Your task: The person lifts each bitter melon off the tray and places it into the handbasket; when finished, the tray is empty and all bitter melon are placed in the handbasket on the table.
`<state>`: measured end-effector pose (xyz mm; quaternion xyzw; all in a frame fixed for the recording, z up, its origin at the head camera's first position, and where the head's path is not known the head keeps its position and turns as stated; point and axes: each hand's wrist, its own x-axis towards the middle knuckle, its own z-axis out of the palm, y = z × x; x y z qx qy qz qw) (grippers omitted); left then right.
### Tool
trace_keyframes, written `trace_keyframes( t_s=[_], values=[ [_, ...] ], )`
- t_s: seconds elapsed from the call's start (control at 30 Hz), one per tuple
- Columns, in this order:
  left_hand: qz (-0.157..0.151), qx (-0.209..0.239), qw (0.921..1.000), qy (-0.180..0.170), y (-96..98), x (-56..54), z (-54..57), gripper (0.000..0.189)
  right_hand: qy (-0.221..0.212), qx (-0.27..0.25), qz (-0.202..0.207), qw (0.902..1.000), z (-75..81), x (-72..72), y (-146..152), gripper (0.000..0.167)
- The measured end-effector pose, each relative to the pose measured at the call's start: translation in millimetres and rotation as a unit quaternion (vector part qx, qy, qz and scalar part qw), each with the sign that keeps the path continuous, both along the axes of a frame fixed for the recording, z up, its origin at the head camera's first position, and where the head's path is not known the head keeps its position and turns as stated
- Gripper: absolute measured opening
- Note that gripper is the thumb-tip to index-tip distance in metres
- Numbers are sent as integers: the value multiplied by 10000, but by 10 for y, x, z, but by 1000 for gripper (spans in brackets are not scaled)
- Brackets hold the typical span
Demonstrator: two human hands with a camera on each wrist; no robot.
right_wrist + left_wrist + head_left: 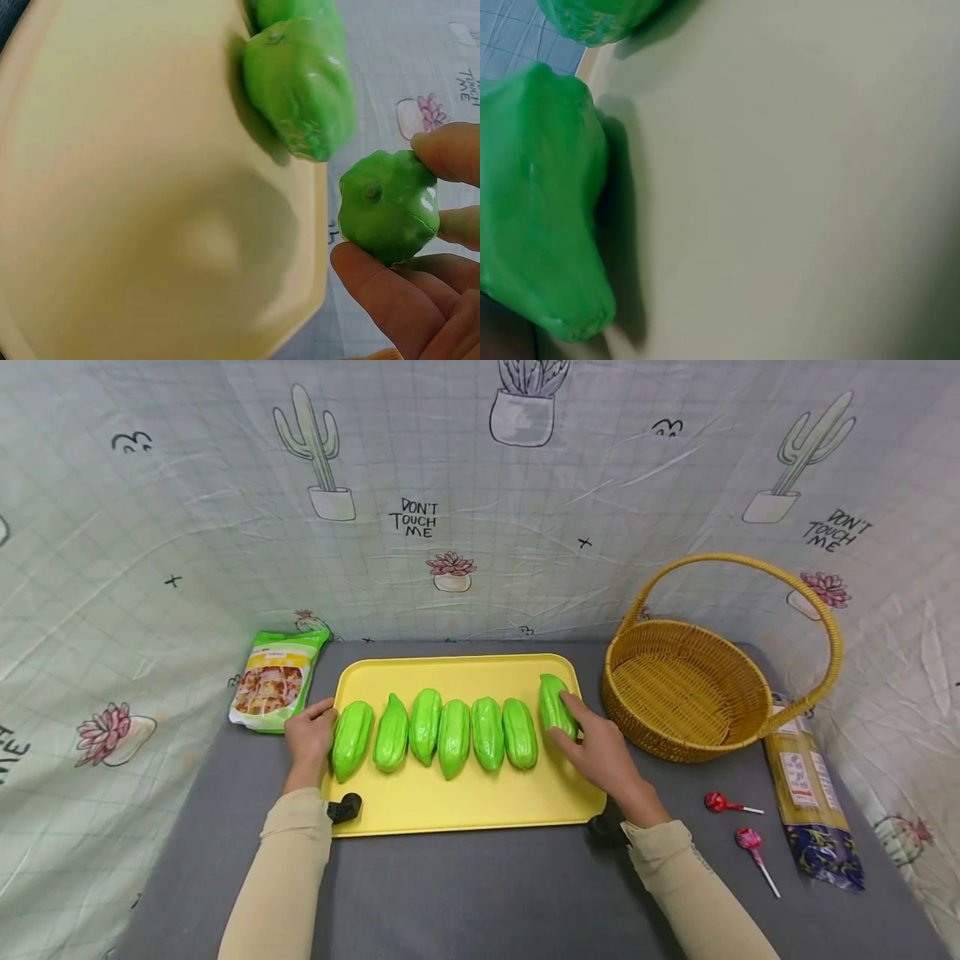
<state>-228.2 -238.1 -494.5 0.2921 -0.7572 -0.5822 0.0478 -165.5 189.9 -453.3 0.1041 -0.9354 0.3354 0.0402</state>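
Note:
A yellow tray (450, 806) carries a row of glossy green ribbed fruits. My right hand (603, 756) pinches the rightmost green ribbed fruit (557, 703) between thumb and fingers, over the tray's right side. In the right wrist view that held fruit (386, 202) shows its lobed end, with fingers above and below it. At the tray's left edge, my left hand (311, 735) lies with its fingers at the rim, beside the leftmost green fruit (352, 741). The left wrist view shows a green fruit (540, 202) up close, and most of that hand is out of frame.
A yellow wicker basket (622, 714) with a tall handle stands right of the tray. Beyond it lies a noodle-like pack (802, 777), with two lollipops, one red (717, 802) and one pink (747, 837), nearer. A green food bag (276, 681) leans at the left.

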Motion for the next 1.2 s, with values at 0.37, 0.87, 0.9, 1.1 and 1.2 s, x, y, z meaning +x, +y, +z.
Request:
trace_keyframes(
  t_s=[0.37,0.87,0.9,1.1,1.2],
  values=[
    [-37,68,9999,-141,-13,-2,35,38,149,35,18,9999,164,20,111,69],
    [-39,639,9967,-490,-33,-41,129,39,99,-390,-571,9976,502,103,612,71],
    [-47,650,9965,-520,-41,-48,133,40,101,-439,-575,9973,526,110,652,71],
    [-292,521,9963,-619,-73,-79,165,43,365,19,-854,9957,635,159,934,69],
    [-393,362,9962,-692,-98,-76,182,44,372,185,-1001,9941,655,160,1068,69]
  ],
)
